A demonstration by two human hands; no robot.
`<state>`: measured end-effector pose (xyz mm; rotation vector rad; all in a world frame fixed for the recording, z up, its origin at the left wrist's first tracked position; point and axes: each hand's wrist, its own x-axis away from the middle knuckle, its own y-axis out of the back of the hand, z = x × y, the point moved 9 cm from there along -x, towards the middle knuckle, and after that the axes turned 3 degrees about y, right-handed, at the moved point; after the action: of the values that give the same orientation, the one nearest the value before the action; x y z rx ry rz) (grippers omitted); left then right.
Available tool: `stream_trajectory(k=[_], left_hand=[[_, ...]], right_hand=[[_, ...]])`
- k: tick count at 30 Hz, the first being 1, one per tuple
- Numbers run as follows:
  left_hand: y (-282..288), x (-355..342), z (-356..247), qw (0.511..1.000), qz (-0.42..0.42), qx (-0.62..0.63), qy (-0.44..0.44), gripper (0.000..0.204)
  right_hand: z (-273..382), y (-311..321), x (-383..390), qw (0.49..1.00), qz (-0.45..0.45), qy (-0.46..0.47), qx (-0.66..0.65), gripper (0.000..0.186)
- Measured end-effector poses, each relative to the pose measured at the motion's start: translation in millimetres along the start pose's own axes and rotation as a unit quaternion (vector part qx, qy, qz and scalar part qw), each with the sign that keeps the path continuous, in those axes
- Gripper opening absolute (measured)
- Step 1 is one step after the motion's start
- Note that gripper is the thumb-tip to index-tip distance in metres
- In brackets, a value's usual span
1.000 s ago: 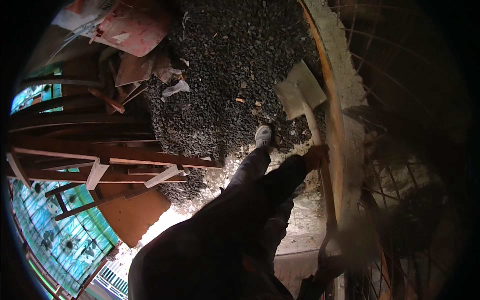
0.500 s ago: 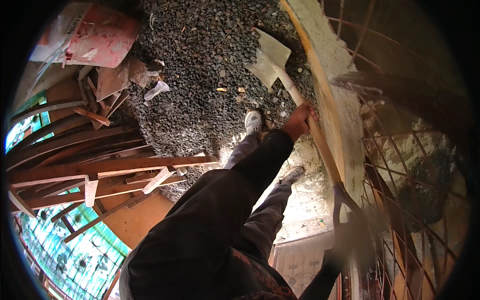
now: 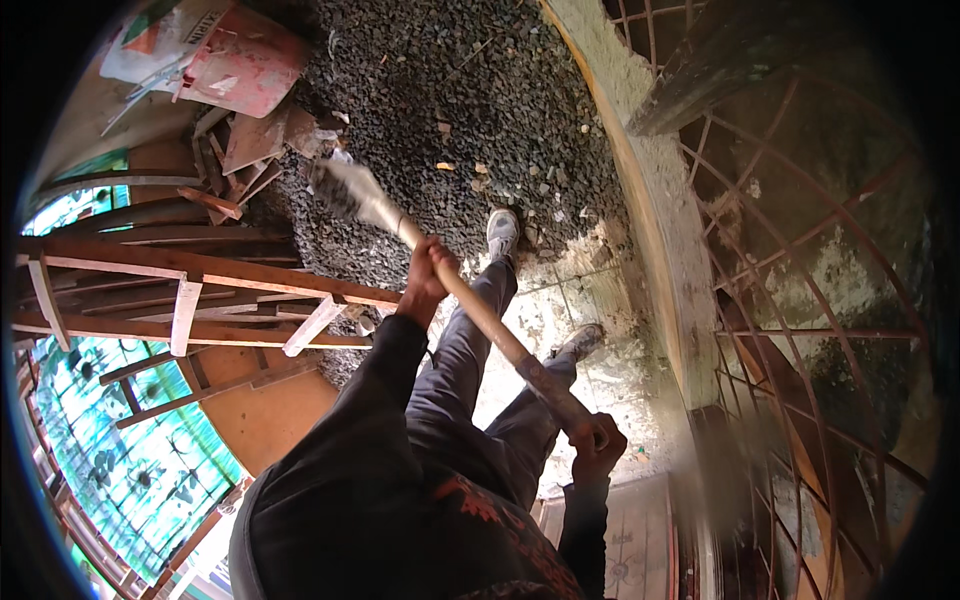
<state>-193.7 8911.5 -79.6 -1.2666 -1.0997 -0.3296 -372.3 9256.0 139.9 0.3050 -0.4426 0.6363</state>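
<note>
Both of my hands hold a long wooden-shafted shovel [image 3: 478, 315]. My left hand [image 3: 428, 268] grips the shaft just behind the metal blade. The blade [image 3: 370, 195] carries dark gravel and is tilted over the gravel bed [image 3: 460, 90], near the scraps at its left side. My right hand [image 3: 598, 445] is closed on the handle end, low at the right beside my dark-trousered leg. My left shoe [image 3: 502, 232] is at the gravel's edge and my right shoe [image 3: 582, 338] is on pale concrete.
A pink-red container [image 3: 235, 70] and broken boards [image 3: 255, 140] lie upper left. Stacked timber [image 3: 130, 255] fills the left, by bright turquoise window panels [image 3: 120, 450]. A rough concrete ledge [image 3: 655, 230] bounds the right, with a rusty rebar grid [image 3: 820, 330] beyond.
The shovel has swung from beside the right ledge across to the left, its blade now bearing gravel. My left hand moved left with it; my right hand rose and came inward.
</note>
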Motion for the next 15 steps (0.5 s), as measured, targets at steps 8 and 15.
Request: stream_trajectory(k=[8,15], left_hand=[[46.6,-13.0,105.0,0.984,-0.166,-0.060,0.022,0.011],[-29.7,-96.3,299.7,0.971,-0.122,-0.103,0.180,0.020]], right_hand=[[-18.8,65.7,45.3,0.929,-0.105,0.012,0.355,0.044],[12.0,180.3,53.8,0.911,-0.228,-0.015,0.344,0.061]])
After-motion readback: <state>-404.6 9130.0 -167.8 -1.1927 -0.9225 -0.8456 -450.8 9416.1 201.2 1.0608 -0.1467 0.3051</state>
